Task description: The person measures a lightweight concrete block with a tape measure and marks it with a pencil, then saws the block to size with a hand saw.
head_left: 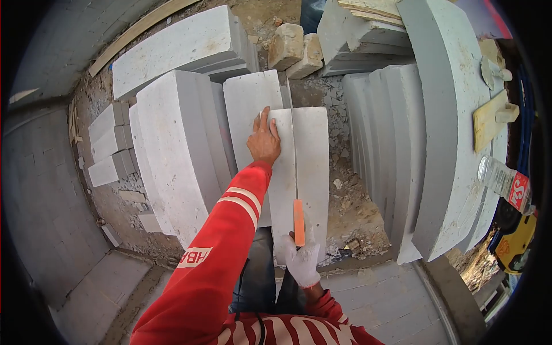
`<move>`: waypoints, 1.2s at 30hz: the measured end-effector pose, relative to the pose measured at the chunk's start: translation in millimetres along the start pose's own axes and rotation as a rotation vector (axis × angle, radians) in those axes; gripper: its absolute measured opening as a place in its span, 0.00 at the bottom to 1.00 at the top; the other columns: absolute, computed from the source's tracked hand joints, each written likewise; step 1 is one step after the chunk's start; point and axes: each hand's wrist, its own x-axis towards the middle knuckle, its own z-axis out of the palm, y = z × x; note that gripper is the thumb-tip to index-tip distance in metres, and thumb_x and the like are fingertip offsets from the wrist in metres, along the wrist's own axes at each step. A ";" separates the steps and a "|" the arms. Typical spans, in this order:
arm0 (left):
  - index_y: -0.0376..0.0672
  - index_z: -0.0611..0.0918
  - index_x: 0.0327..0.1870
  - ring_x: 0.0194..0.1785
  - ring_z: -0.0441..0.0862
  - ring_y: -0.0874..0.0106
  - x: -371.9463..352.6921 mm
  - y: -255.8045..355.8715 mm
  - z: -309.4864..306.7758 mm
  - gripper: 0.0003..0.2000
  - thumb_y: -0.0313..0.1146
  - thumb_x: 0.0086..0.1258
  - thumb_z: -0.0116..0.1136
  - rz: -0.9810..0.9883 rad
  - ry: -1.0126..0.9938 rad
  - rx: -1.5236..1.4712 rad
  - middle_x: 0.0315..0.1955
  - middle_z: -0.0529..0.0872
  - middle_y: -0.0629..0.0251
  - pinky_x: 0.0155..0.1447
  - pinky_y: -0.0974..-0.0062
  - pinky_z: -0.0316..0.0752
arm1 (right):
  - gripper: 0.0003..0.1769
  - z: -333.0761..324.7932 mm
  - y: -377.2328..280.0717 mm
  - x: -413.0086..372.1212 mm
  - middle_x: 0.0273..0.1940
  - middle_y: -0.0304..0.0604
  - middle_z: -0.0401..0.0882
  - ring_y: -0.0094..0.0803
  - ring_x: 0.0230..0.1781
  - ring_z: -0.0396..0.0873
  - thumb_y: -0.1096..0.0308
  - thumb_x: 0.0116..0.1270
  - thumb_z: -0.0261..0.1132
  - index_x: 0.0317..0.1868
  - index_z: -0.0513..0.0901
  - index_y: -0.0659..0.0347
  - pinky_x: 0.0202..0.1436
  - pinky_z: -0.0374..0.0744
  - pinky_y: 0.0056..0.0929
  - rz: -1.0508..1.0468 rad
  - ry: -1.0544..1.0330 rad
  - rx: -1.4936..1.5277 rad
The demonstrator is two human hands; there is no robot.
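Note:
A pale grey concrete block (311, 155) lies before me, with a narrow slit running along its length. In that slit sits the thin blade of a hand saw, seen edge-on, its tip beyond the block's far end. My right hand (302, 263), in a white knit glove, grips the saw's orange handle (298, 221) at the near end. My left hand (265, 140) is bare and presses down on the block left of the blade, fingers spread. Another light block (247, 92) lies against it on the left. The saw's teeth are hidden.
Stacked blocks stand on the left (172, 144) and right (443, 115). On the right stack rest a yellow float (489, 121), a trowel (493, 73) and a plastic bottle (506, 183). Rubble (351, 213) covers the ground; two rough bricks (286, 46) sit ahead.

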 end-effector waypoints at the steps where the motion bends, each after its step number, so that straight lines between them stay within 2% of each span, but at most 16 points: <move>1: 0.59 0.71 0.74 0.46 0.90 0.44 -1.5 8.2 -1.1 0.20 0.44 0.86 0.44 -0.039 -0.020 0.005 0.68 0.80 0.56 0.49 0.48 0.85 | 0.30 8.5 6.9 5.9 0.31 0.50 0.84 0.36 0.30 0.83 0.69 0.70 0.70 0.69 0.75 0.68 0.36 0.81 0.35 -0.053 0.049 0.010; 3: 0.59 0.71 0.74 0.47 0.89 0.43 -1.5 15.6 -3.3 0.20 0.44 0.85 0.44 -0.073 -0.031 0.001 0.68 0.80 0.55 0.50 0.47 0.84 | 0.33 6.4 15.1 6.5 0.32 0.50 0.85 0.36 0.30 0.84 0.69 0.70 0.71 0.73 0.73 0.67 0.37 0.82 0.35 -0.098 0.084 0.011; 5: 0.58 0.71 0.74 0.48 0.89 0.43 -2.1 8.5 0.5 0.20 0.44 0.85 0.45 -0.104 -0.057 -0.003 0.68 0.80 0.55 0.51 0.47 0.84 | 0.33 -14.3 0.2 6.9 0.32 0.50 0.85 0.36 0.28 0.83 0.68 0.69 0.72 0.73 0.73 0.68 0.35 0.82 0.35 0.009 0.048 0.084; 6: 0.58 0.71 0.74 0.49 0.89 0.43 -2.2 -3.5 1.3 0.20 0.45 0.85 0.45 -0.057 -0.024 -0.043 0.69 0.80 0.56 0.52 0.46 0.84 | 0.33 -23.3 -12.5 5.7 0.32 0.50 0.85 0.36 0.28 0.83 0.68 0.69 0.72 0.73 0.73 0.68 0.35 0.82 0.35 0.013 0.042 0.079; 8: 0.59 0.71 0.73 0.50 0.89 0.43 2.9 -4.4 4.5 0.20 0.46 0.85 0.45 -0.009 0.009 -0.090 0.69 0.79 0.57 0.53 0.44 0.83 | 0.15 -42.7 -44.0 8.5 0.33 0.47 0.83 0.34 0.32 0.80 0.70 0.67 0.69 0.50 0.81 0.71 0.40 0.79 0.33 0.090 -0.002 0.061; 11: 0.59 0.71 0.74 0.52 0.88 0.44 2.5 6.2 -6.6 0.20 0.46 0.85 0.45 -0.049 -0.018 -0.048 0.68 0.80 0.58 0.55 0.44 0.83 | 0.20 -64.4 -74.9 4.2 0.32 0.44 0.81 0.30 0.31 0.76 0.70 0.65 0.69 0.55 0.81 0.71 0.40 0.78 0.31 0.127 -0.062 0.009; 13: 0.59 0.71 0.74 0.53 0.88 0.44 3.3 14.6 -13.7 0.20 0.46 0.85 0.44 -0.158 -0.133 -0.008 0.69 0.80 0.59 0.55 0.45 0.83 | 0.26 -73.0 -98.2 6.9 0.32 0.41 0.79 0.28 0.32 0.74 0.71 0.65 0.69 0.62 0.79 0.71 0.40 0.78 0.29 0.200 -0.090 -0.019; 17: 0.60 0.71 0.75 0.56 0.87 0.45 1.3 10.8 -0.3 0.20 0.45 0.85 0.44 -0.224 -0.118 -0.019 0.69 0.80 0.59 0.57 0.47 0.83 | 0.28 -68.2 -111.7 13.5 0.33 0.41 0.79 0.27 0.32 0.74 0.71 0.65 0.68 0.65 0.79 0.71 0.40 0.79 0.29 0.175 -0.127 -0.098; 19: 0.59 0.69 0.76 0.58 0.88 0.47 -0.9 1.9 4.4 0.22 0.47 0.85 0.43 -0.097 0.013 -0.098 0.68 0.81 0.55 0.58 0.51 0.85 | 0.14 -60.5 -119.5 15.7 0.30 0.54 0.83 0.40 0.25 0.81 0.67 0.69 0.72 0.45 0.82 0.71 0.34 0.80 0.38 0.182 -0.037 -0.011; 23: 0.59 0.69 0.77 0.58 0.88 0.47 -2.0 7.3 -1.2 0.24 0.48 0.83 0.45 -0.059 -0.028 -0.050 0.67 0.82 0.54 0.59 0.51 0.84 | 0.17 -62.5 -133.0 13.5 0.31 0.53 0.83 0.39 0.24 0.80 0.68 0.69 0.72 0.52 0.82 0.72 0.34 0.80 0.37 0.201 -0.039 -0.041; 25: 0.59 0.69 0.77 0.59 0.87 0.48 -0.4 9.4 -2.7 0.25 0.49 0.81 0.47 -0.131 -0.062 -0.016 0.68 0.81 0.53 0.60 0.51 0.83 | 0.29 -74.5 -112.4 5.8 0.33 0.40 0.80 0.25 0.29 0.76 0.72 0.66 0.67 0.67 0.78 0.70 0.38 0.80 0.27 0.231 -0.058 -0.077; 28: 0.58 0.69 0.77 0.60 0.87 0.48 -0.2 11.5 -1.6 0.25 0.48 0.81 0.48 -0.146 -0.081 -0.023 0.68 0.80 0.54 0.60 0.51 0.83 | 0.28 -81.1 -107.6 6.2 0.32 0.38 0.80 0.22 0.27 0.76 0.71 0.67 0.67 0.68 0.78 0.70 0.34 0.79 0.24 0.214 -0.068 -0.034; 29: 0.58 0.69 0.77 0.60 0.87 0.48 1.7 12.7 -3.0 0.25 0.48 0.81 0.48 -0.151 -0.081 -0.025 0.68 0.80 0.54 0.60 0.51 0.83 | 0.24 -72.3 -112.9 19.6 0.30 0.38 0.79 0.19 0.25 0.74 0.69 0.69 0.67 0.63 0.80 0.70 0.30 0.77 0.23 0.192 -0.018 0.021; 31: 0.58 0.68 0.77 0.60 0.86 0.48 -0.2 14.9 -7.5 0.26 0.48 0.80 0.48 -0.156 -0.094 -0.038 0.69 0.80 0.54 0.59 0.50 0.82 | 0.22 -50.5 -92.1 67.3 0.26 0.46 0.79 0.33 0.23 0.77 0.68 0.70 0.71 0.59 0.81 0.72 0.31 0.78 0.34 0.168 -0.005 -0.006; 33: 0.58 0.68 0.77 0.60 0.86 0.48 2.1 12.6 -3.0 0.26 0.48 0.80 0.48 -0.136 -0.082 -0.027 0.69 0.80 0.54 0.60 0.50 0.82 | 0.27 -29.2 -77.6 138.9 0.24 0.45 0.79 0.31 0.22 0.76 0.65 0.71 0.70 0.65 0.78 0.73 0.30 0.77 0.34 0.134 -0.077 -0.189; 36: 0.58 0.68 0.77 0.58 0.87 0.46 5.8 6.8 -0.1 0.26 0.49 0.79 0.49 -0.114 -0.064 -0.043 0.69 0.79 0.53 0.60 0.49 0.82 | 0.27 -15.2 -81.3 175.1 0.23 0.45 0.78 0.29 0.22 0.75 0.63 0.72 0.69 0.64 0.77 0.76 0.29 0.76 0.34 0.024 -0.052 -0.032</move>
